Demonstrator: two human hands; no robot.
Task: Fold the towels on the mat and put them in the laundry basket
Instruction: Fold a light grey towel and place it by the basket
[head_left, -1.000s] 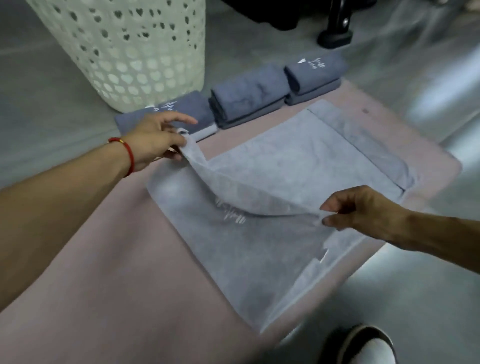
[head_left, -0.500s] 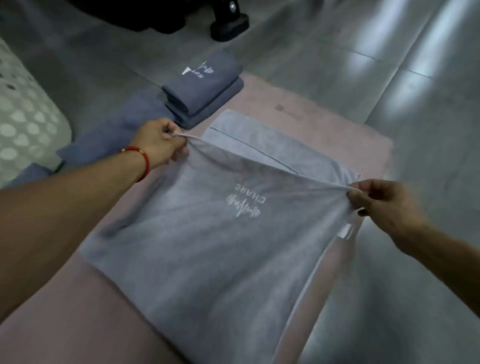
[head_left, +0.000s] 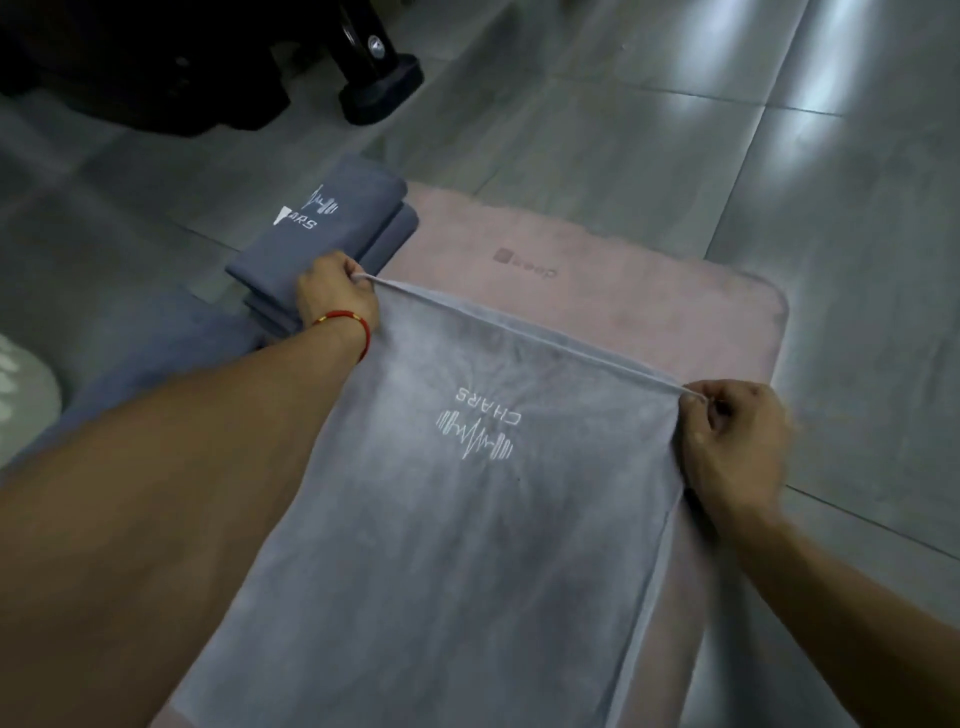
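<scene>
The grey towel (head_left: 467, 545) lies spread on the pink mat (head_left: 649, 291), logo up, its far edge pulled taut between both hands. The left hand (head_left: 332, 291) pinches the far left corner, fingers clamped on the cloth; a red bracelet (head_left: 345, 319) circles its wrist. The right hand (head_left: 737, 441) grips the far right corner, fingers curled round the hem. Folded towels (head_left: 322, 228) sit stacked at the mat's left edge, just beyond the left hand. Grey floor tiles (head_left: 675, 130) surround the mat.
</scene>
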